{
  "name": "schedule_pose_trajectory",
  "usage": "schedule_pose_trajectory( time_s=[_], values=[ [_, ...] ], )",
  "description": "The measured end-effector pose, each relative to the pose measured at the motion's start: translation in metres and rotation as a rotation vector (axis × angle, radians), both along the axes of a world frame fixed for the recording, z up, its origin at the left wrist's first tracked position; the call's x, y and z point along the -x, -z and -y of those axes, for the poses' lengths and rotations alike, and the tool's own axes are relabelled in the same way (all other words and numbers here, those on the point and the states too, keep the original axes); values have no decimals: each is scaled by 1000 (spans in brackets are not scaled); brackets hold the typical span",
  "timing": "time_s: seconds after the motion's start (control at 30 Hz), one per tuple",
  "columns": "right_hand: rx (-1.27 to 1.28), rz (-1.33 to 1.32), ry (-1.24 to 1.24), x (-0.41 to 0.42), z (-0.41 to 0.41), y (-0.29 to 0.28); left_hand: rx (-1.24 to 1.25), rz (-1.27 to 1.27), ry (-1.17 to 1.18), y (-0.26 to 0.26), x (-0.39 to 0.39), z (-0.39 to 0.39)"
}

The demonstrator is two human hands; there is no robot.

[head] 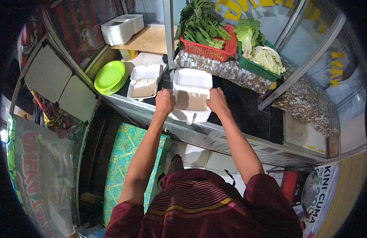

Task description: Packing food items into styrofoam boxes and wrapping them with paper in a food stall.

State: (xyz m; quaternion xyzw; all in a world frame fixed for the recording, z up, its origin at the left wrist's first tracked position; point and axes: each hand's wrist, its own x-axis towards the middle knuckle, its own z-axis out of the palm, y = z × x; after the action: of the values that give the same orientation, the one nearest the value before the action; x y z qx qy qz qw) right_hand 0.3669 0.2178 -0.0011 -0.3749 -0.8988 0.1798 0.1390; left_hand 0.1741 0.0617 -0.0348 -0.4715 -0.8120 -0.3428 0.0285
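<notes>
An opened white foam food container (193, 79) lies before me on top of several stacked ones, its lid tipped back and away. Brown paper (189, 100) lines its lower half. My left hand (165, 101) grips the container's left edge with curled fingers. At the opposite edge, my right hand (217, 100) holds on in the same way; the fingertips of both hands are partly hidden. To the left stands another open foam container (145, 73), with brown paper sheets (144, 87) in it.
Lime-green plates (110, 77) are piled on the counter's left. Behind, foam containers (121, 28) stand stacked on a wooden shelf (150, 38). A red basket (207, 50) holds leafy greens; a green basket (257, 66) holds cabbage and lettuce. A metal post (168, 35) rises behind the containers.
</notes>
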Motion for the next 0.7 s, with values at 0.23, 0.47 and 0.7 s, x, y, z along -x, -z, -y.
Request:
schedule_pose_trajectory(
  time_s=[0.23,0.47,0.7],
  values=[
    [-11,-37,-20,-5,9,-39,9,143,-92,-48,-11,10],
    [-10,-120,-133,-1,29,-89,-61,332,-188,-104,-17,55],
    [52,-120,-237,39,59,-121,-65,475,-352,-131,-8,117]
  ],
)
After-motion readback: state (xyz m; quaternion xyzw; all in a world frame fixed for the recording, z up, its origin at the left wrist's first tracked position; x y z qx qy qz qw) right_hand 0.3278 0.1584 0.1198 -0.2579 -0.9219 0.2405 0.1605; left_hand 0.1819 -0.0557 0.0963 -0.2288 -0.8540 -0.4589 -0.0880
